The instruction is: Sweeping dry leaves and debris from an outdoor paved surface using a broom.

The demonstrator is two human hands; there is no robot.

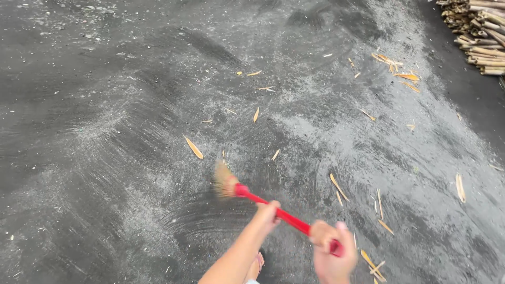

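Dark, dusty ground [131, 158] spreads ahead, so your left hand [267, 214] and right hand [330, 252] stay apart, both clamped on the red broom [279, 212], angling its bristles toward 11 o'clock among wood slivers [193, 146].

We count 1 broom [247, 193], red handle; 2 hands [268, 213] on it; 1 foot [256, 266]; 1 stack of cut stalks [481, 31]; approx. 30 wood slivers [193, 146], exact no. unclear.

Both hands, left hand [267, 213] and right hand [330, 252], grip a red-handled broom [247, 193] over dark ground [105, 158] strewn with wood slivers [193, 147].
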